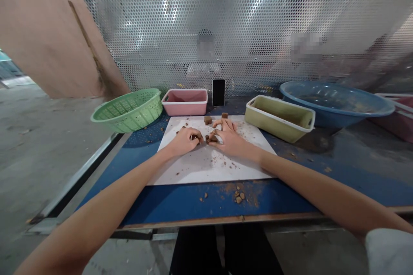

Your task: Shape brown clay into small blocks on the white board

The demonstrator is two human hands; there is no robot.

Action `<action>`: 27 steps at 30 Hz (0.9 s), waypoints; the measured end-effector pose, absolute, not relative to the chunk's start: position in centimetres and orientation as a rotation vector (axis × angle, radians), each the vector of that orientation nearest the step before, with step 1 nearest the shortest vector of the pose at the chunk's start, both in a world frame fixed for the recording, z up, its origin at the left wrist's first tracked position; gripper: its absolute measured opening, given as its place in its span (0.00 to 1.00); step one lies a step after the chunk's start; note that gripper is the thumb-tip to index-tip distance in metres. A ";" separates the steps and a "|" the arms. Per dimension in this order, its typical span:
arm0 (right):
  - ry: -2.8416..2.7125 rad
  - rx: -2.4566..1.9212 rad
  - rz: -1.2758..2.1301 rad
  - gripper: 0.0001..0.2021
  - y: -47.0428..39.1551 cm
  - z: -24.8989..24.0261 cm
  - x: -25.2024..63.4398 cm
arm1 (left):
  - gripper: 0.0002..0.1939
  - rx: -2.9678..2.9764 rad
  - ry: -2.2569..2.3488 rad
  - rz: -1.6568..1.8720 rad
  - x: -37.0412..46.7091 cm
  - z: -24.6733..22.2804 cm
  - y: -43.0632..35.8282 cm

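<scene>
Hands: both are resting on the white board (206, 163), meeting near its middle, so the work is staying over a wipeable sheet rather than the blue surface (180, 202).
Left hand (184, 141): fingers are curling together around a small brown piece (195, 137), pinning it against the board.
Right hand (229, 139): fingers are spreading apart across the board, their tips pressing on more brown lumps (211, 138) just beside the left hand; whether any lump is truly gripped cannot be told.
Loose brown cubes (208, 119): two are sitting at the far edge of the board, just beyond the hands, apparently kept within easy reach.
Crumbs (238, 197): fragments are lying off the near edge of the board, on the surface.
Green basket (129, 109): standing off the far-left corner of the board.
Pink tub (185, 101): sitting just beyond the far edge of the board, beside the basket.
Phone (218, 92): propped upright beyond the board, leaning on the perforated metal screen (258, 30).
Yellow-green tub (279, 118): lying off the far-right corner of the board, near the right hand.
Blue basin (332, 101): resting farther right of the board, behind the yellow-green tub.
</scene>
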State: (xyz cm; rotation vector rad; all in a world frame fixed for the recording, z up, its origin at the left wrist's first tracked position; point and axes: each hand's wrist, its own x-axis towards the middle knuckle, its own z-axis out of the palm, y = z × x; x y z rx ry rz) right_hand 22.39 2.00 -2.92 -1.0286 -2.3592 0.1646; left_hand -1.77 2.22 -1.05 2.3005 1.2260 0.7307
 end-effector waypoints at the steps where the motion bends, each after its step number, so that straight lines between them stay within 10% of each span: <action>1: -2.358 -1.028 0.168 0.09 2.0 -2.9 22.3 | 0.15 2.291 1.218 0.725 -1.7 -0.9 2.2; 27: -2.316 -1.026 0.177 0.13 2.2 -3.5 22.1 | 0.19 2.227 1.219 0.751 -1.4 -1.0 2.1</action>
